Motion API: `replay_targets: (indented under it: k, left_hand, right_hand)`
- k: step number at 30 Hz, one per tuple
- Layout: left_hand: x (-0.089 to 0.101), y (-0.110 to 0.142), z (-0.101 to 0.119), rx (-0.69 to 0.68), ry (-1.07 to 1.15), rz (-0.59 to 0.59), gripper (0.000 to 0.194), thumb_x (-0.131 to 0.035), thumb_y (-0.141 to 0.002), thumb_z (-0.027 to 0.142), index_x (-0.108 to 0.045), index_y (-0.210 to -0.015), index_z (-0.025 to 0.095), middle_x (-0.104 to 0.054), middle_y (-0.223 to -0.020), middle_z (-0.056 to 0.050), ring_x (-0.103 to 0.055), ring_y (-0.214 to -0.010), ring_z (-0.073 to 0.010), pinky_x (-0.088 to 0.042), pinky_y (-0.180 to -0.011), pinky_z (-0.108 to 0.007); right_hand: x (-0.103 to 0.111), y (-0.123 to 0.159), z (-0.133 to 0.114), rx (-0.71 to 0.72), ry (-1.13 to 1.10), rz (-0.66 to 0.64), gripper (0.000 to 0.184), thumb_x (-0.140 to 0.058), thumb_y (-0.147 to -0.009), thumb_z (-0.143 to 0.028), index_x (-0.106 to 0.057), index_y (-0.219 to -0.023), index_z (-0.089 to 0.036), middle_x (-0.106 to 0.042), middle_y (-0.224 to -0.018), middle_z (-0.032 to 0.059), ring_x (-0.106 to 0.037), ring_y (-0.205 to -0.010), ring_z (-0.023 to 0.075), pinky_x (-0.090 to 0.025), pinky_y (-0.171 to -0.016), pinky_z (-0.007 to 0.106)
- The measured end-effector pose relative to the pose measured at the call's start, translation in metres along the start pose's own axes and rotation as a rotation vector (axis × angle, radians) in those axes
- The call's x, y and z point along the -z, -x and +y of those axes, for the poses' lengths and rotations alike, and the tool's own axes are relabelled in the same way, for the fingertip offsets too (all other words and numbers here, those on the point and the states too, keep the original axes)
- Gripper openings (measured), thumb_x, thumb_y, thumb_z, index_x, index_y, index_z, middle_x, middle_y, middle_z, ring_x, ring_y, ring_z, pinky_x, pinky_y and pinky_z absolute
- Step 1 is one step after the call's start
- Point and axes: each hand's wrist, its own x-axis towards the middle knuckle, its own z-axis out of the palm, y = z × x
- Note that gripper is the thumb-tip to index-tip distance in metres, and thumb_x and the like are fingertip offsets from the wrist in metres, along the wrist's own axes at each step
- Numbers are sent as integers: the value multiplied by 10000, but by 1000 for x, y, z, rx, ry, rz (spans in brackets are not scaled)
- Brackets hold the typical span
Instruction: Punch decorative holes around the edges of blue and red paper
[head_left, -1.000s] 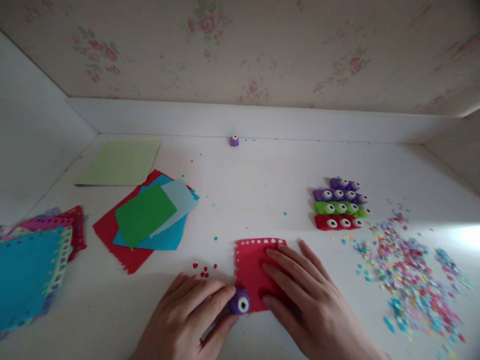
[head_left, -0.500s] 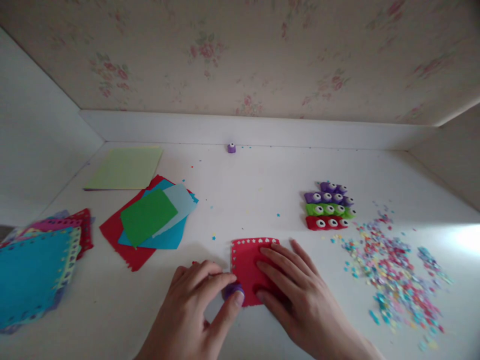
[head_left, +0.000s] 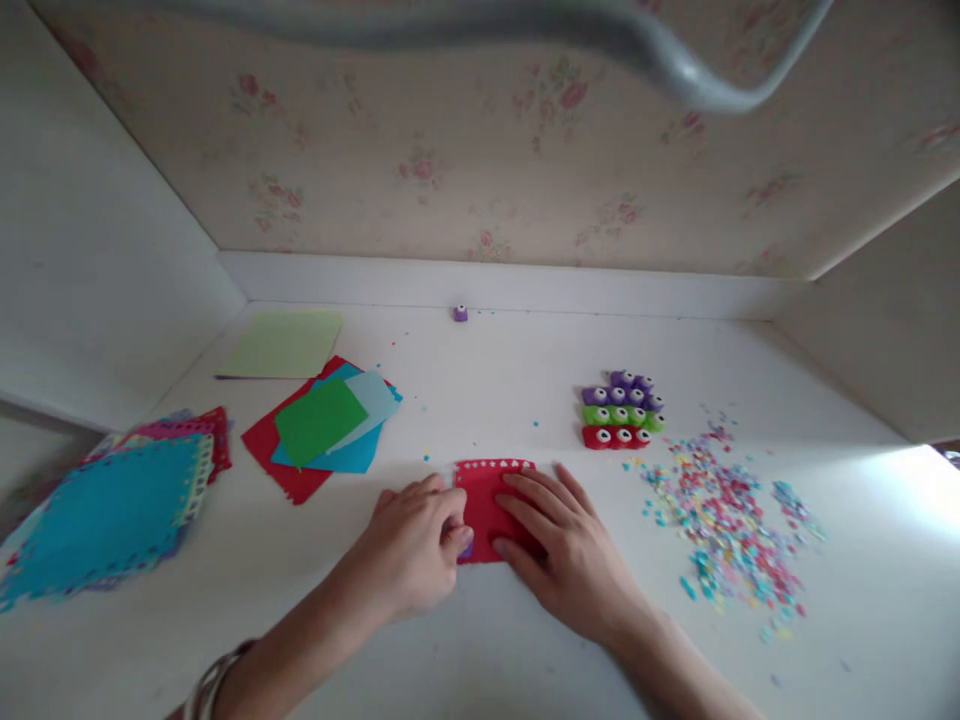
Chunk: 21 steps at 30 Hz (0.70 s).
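In front of me on the white table lies a red sheet of paper [head_left: 484, 512], with small shapes punched along its far edge. My left hand [head_left: 421, 545] is closed around a purple craft punch [head_left: 467, 551] at the sheet's near left corner. Most of the punch is hidden behind the fingers and thumb. My right hand [head_left: 551, 535] lies flat over the sheet's right side with its fingers spread, pressing it against the table.
Rows of purple, green and red craft punches [head_left: 619, 415] stand on the right, beside scattered paper bits [head_left: 731, 515]. Coloured sheets [head_left: 322, 420], a pale green stack [head_left: 281, 343] and punched blue paper [head_left: 112, 510] lie left. One purple punch [head_left: 460, 314] stands by the wall.
My left hand has curled its fingers over the purple punch at the red sheet's left edge. My right hand stays on the sheet. The whole view has shifted and shows more of the forearms.
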Motion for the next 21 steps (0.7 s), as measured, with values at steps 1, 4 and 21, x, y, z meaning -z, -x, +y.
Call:
replay_targets:
  k: [1,4,21]
  left_hand:
    - [2,0,1,9,6,-13,148,-601,-871,167,-591,-726,194,-622,-848,-6,-606,-830,-195,-364,-718,-314]
    - [8,4,-1,4,66,-17,158,-627,-891,221,-629,-734,197,-629,-863,3,-614,-840,-182,-376,-729,-303]
    - [-16,29,-75,-281,-1,431,272,-635,-919,207,-655,-1179,285,-686,-1159,-36,-651,-1045,-232,-550,-916,-397]
  right_hand:
    - [0,0,0,-3,-10,4,345,-622,-936,-338,-628,-1273,-266,-623,-1364,47,-526,-1295,276,-274,-1175,585]
    - [0,1,0,-6,-43,17,334,-627,-933,-361,-638,-1256,-280,-628,-1358,41,-540,-1279,271,-271,-1176,578]
    - [2,-1,-3,4,-89,57,382,-635,-922,-329,-604,-1298,-267,-622,-1358,82,-531,-1291,308,-282,-1153,644]
